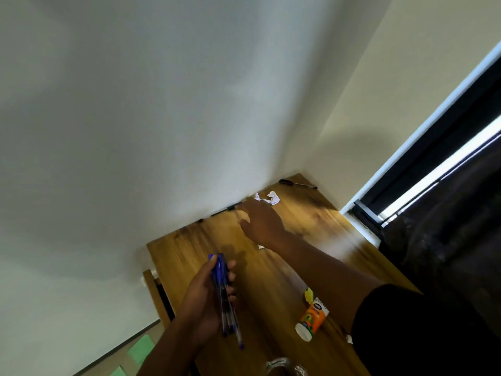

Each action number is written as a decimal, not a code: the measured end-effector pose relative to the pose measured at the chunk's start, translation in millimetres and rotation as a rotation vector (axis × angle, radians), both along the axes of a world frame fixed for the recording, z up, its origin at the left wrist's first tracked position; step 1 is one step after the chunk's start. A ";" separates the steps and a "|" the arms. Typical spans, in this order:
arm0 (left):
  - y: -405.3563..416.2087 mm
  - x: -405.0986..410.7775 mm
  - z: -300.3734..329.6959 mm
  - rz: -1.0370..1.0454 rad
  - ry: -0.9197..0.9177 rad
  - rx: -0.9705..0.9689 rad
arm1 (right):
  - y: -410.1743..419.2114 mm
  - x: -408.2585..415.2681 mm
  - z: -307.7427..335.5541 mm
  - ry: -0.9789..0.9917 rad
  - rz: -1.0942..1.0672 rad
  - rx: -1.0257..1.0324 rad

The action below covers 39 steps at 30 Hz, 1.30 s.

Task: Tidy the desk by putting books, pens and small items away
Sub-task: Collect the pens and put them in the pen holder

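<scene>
Head view: left hand (208, 299) grips blue pens (225, 297).

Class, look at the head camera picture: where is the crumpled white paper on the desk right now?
The crumpled white paper lies at the far end of the wooden desk, near the wall, just beyond the right hand and short of the screwdriver.

On the desk (273, 272) lie one orange tube (312, 320), one crumpled paper (269, 198), one screwdriver (297, 183); several blue pens (225, 297), blurred, uncountable.

desk (273, 272) in wall corner | crumpled paper (268, 198) at back | screwdriver (297, 183) behind it | tube (311, 320) at front right
</scene>
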<state>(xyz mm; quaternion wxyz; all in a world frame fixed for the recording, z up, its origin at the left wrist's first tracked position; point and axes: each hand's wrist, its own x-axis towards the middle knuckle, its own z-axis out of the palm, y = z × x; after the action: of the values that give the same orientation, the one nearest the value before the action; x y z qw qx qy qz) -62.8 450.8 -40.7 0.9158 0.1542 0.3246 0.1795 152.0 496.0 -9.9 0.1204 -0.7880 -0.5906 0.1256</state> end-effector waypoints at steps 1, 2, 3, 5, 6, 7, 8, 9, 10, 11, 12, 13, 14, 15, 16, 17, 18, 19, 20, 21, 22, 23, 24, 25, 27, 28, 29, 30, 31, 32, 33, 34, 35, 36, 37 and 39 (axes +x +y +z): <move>2.0 -3.8 -2.6 0.010 0.017 0.005 | 9.1 2.8 -6.5 -0.026 0.018 -0.004; 3.9 -6.5 -4.6 0.018 0.029 0.004 | 16.7 5.9 -12.1 -0.053 0.038 0.002; 5.6 -9.0 -6.3 0.022 0.034 -0.003 | 22.7 9.1 -17.4 -0.082 0.058 0.018; 8.2 -12.1 -8.3 0.020 0.034 -0.015 | 29.9 14.6 -25.8 -0.143 0.076 0.058; 9.2 -12.7 -9.7 0.021 0.034 -0.018 | 32.0 16.8 -29.0 -0.163 0.077 0.072; 10.2 -12.3 -11.0 0.022 0.034 -0.019 | 33.3 18.7 -31.1 -0.177 0.083 0.081; 11.3 -11.3 -12.0 0.022 0.033 -0.020 | 33.9 20.3 -32.8 -0.188 0.095 0.086; 12.5 -9.9 -12.9 0.020 0.031 -0.018 | 34.4 22.0 -34.3 -0.204 0.111 0.087; 13.6 -8.5 -13.3 0.018 0.028 -0.015 | 35.1 23.5 -35.3 -0.223 0.124 0.084; 14.1 -6.7 -13.7 0.013 0.027 -0.014 | 34.4 25.2 -35.9 -0.238 0.125 0.079; 14.1 -4.8 -13.6 0.005 0.023 -0.017 | 32.6 26.4 -36.2 -0.238 0.117 0.075; 13.8 -3.5 -12.9 -0.003 0.015 -0.022 | 30.2 27.2 -35.8 -0.225 0.105 0.078; 13.5 -2.2 -11.7 -0.009 0.003 -0.031 | 27.3 27.6 -35.3 -0.199 0.094 0.081; 13.2 -1.2 -10.4 -0.010 -0.008 -0.042 | 25.3 28.1 -33.9 -0.155 0.082 0.079; 13.0 0.1 -8.7 -0.011 -0.018 -0.055 | 21.9 28.5 -30.6 -0.087 0.059 0.075; 13.2 1.8 -6.9 -0.010 -0.026 -0.066 | 19.3 29.1 -26.3 0.009 0.020 0.076; 14.0 3.1 -5.1 -0.008 -0.032 -0.074 | 16.7 30.0 -21.2 0.126 -0.032 0.092; 15.2 4.8 -3.4 -0.006 -0.035 -0.075 | 14.0 31.6 -14.4 0.251 -0.089 0.125; 16.9 6.6 -1.8 -0.004 -0.039 -0.074 | 11.5 33.6 -5.5 0.384 -0.142 0.160; 18.3 8.0 -0.3 -0.005 -0.042 -0.071 | 7.5 35.2 4.5 0.534 -0.185 0.188; 19.8 9.7 0.5 -0.005 -0.043 -0.067 | 2.4 37.2 15.1 0.683 -0.209 0.213; 21.3 11.5 0.5 -0.004 -0.041 -0.065 | -3.4 39.3 25.7 0.812 -0.218 0.239; 22.6 13.2 0.2 -0.001 -0.036 -0.064 | -9.0 41.5 36.1 0.924 -0.222 0.262; 23.9 15.1 -0.3 0.002 -0.032 -0.063 | -13.6 43.6 45.4 1.019 -0.231 0.278; 25.7 19.8 -0.7 0.004 -0.026 -0.056 | -20.5 45.9 58.2 1.149 -0.249 0.280; 26.1 22.9 -0.6 0.003 -0.026 -0.054 | -23.0 46.0 61.4 1.175 -0.236 0.255; 26.0 26.3 -0.6 0.001 -0.027 -0.054 | -25.1 44.8 62.6 1.174 -0.202 0.208; 25.7 29.5 -0.2 -0.003 -0.029 -0.051 | -26.6 41.5 61.2 1.143 -0.154 0.149; 24.9 33.2 0.1 -0.011 -0.031 -0.046 | -28.2 37.0 58.0 1.083 -0.106 0.088; 24.2 36.5 0.7 -0.022 -0.036 -0.040 | -29.1 31.0 53.7 1.000 -0.065 0.033; 23.5 39.6 1.2 -0.034 -0.048 -0.038 | -29.6 25.4 48.4 0.913 -0.038 -0.009; 23.2 42.5 1.8 -0.044 -0.064 -0.038 | -29.4 20.9 42.4 0.844 -0.026 -0.023; 23.4 44.6 2.2 -0.051 -0.079 -0.040 | -28.5 18.0 35.7 0.795 -0.031 -0.007; 23.9 47.6 2.1 -0.052 -0.085 -0.045 | -27.0 18.1 29.1 0.752 -0.057 0.030; 24.8 49.6 1.0 -0.051 -0.082 -0.048 | -24.8 21.6 23.2 0.711 -0.104 0.080; 27.3 53.1 -2.8 -0.048 -0.063 -0.037 | -18.8 36.9 12.9 0.580 -0.224 0.184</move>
<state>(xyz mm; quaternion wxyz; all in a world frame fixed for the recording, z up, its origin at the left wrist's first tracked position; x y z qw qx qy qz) -9.7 478.1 -43.5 0.9323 0.1393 0.2949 0.1565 188.9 477.1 3.0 0.3674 -0.7653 -0.4500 0.2772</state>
